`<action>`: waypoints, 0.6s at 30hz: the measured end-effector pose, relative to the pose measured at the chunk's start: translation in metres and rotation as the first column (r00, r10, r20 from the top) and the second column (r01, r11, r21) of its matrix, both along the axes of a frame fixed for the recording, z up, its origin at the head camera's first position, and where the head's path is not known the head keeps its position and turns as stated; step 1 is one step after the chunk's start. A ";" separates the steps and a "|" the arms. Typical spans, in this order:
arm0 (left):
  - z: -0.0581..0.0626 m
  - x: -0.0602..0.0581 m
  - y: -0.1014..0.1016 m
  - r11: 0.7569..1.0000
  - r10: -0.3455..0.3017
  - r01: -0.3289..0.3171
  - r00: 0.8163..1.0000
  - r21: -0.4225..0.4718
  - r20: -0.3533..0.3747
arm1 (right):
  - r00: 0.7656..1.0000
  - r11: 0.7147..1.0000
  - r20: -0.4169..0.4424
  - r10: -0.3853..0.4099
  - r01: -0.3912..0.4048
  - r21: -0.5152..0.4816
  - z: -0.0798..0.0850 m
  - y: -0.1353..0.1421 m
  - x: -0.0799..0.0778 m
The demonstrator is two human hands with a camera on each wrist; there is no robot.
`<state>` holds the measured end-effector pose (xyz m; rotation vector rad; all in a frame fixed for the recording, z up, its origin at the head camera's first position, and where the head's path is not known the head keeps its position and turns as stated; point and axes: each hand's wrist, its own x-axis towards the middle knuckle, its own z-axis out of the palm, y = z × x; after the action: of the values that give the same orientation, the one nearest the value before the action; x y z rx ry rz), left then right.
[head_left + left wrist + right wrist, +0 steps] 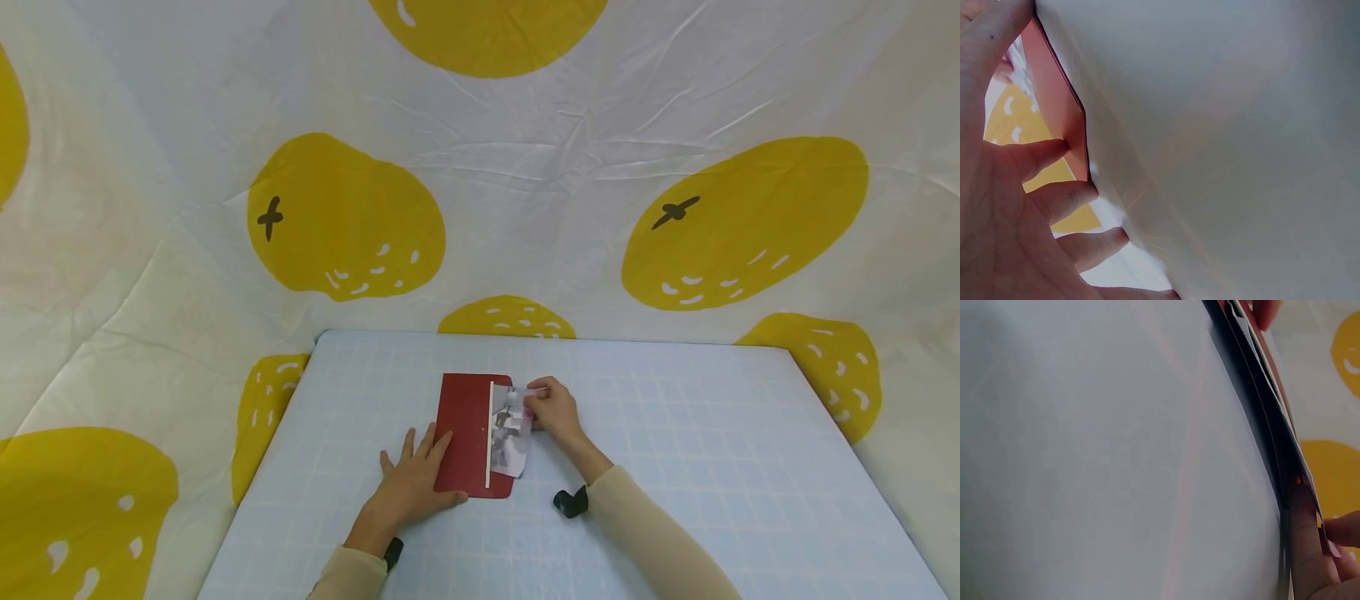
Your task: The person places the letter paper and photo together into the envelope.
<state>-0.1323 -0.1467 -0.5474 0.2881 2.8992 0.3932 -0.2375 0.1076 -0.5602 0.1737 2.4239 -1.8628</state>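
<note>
A flat dark-red folder (459,417) lies on the table, with a narrow cream strip (488,450) running down its right part. Just right of the strip is a thin printed sheet (510,442) in grey and white with a touch of pink, overhanging the folder's right edge. My right hand (557,412) pinches this sheet near its upper right corner; the right wrist view shows thumb and finger (1310,550) on either side of a thin edge. With fingers spread, my left hand (408,492) rests at the folder's left side, some fingertips (1057,147) touching it and others on the table.
The table (675,467) has a pale blue checked cover. Behind it hangs a white cloth (525,208) printed with yellow fruit shapes. Dark wrist devices (572,502) sit at both wrists, close to the tabletop.
</note>
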 end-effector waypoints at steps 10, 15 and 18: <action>0.000 0.000 0.000 1.000 0.001 -0.001 1.000 0.004 0.005 | 0.998 0.999 -0.018 0.054 -0.054 -0.003 0.002 -0.014 -0.001; 0.003 0.000 0.000 1.000 -0.004 0.004 1.000 -0.004 0.009 | 0.997 0.998 -0.043 0.064 -0.063 0.029 0.005 -0.022 -0.002; 0.004 0.001 0.000 1.000 -0.009 0.009 1.000 -0.001 0.002 | 0.996 0.997 -0.066 0.066 -0.063 0.053 0.005 -0.027 -0.003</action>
<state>-0.1311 -0.1470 -0.5432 0.3007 2.8953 0.3899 -0.2404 0.0810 -0.5553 0.0356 2.4912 -1.8096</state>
